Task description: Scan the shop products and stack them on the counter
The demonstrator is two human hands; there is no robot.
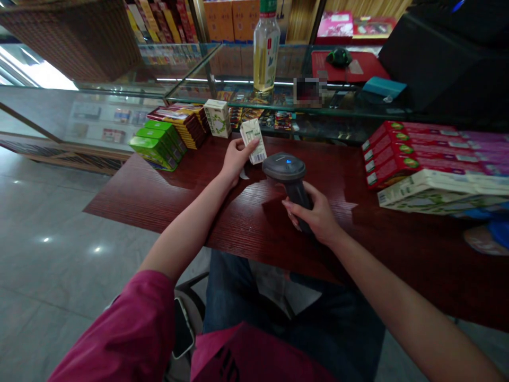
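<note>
My left hand point(237, 157) is closed around a small white box with green print point(254, 139), its barcode end tilted down toward the tabletop. In my right hand point(314, 209) I grip a dark grey barcode scanner point(285, 168) by its handle. A blue light glows on top of the scanner, and its head is close to the box's right side. A similar white and green box point(218, 118) stands upright behind my left hand. A small pale scrap point(244, 174) lies beneath my left wrist.
Green boxes point(156, 144) and a stack of brown-and-yellow packets point(186, 123) sit at the left. Red boxes point(401, 151) and white-green cartons point(433, 192) occupy the right of the dark wooden table point(238, 228). A tall bottle point(265, 55) stands on the glass case behind.
</note>
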